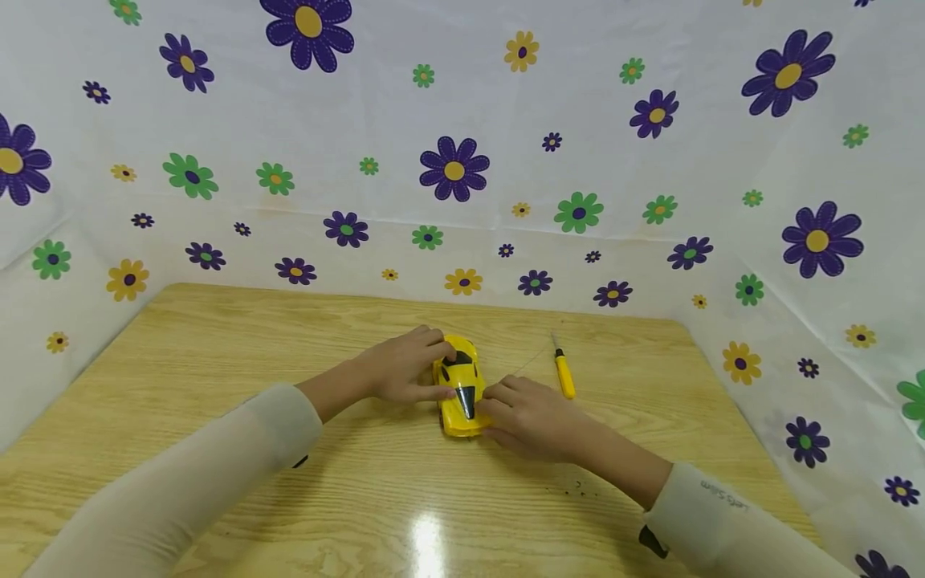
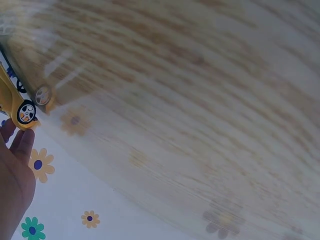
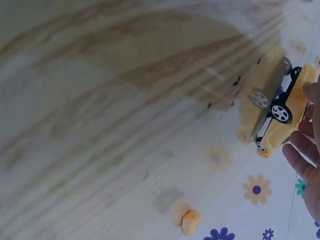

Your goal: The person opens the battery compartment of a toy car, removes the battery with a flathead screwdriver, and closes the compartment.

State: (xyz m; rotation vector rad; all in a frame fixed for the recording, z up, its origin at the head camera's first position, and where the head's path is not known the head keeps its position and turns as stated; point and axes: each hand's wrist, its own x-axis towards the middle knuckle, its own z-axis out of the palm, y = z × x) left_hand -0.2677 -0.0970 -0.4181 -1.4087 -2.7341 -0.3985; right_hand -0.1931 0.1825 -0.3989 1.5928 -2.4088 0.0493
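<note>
Head view: from the left, the first of two pale sleeves [image 1: 202,466] leads over the wooden surface [image 1: 361,514] to the one left hand [image 1: 405,369]. Its fingers are bent partway, lying over the far left part of the one yellow toy car [image 1: 462,375], with the thumb reaching across to the dark panel nearer the middle; together they hold it. The car stands on the surface at about the centre, its length running near to far, between the two hands. The left wrist view shows two of its wheels, the right wrist view three, besides their reflections.

Just right of the car, the one right hand [image 1: 531,421] has its fingers curled in against the near right side, gripping it there. How firmly either hand grips, I cannot tell.

Farther right lies one screwdriver [image 1: 564,376], yellow handle near, shaft far, apart from both hands. Nearer, several dark specks [image 1: 578,487], too small to count surely, lie by the right forearm. Last comes the second sleeve, with small lettering. One flower-printed cloth [image 1: 390,120] borders the left, far and right sides.
</note>
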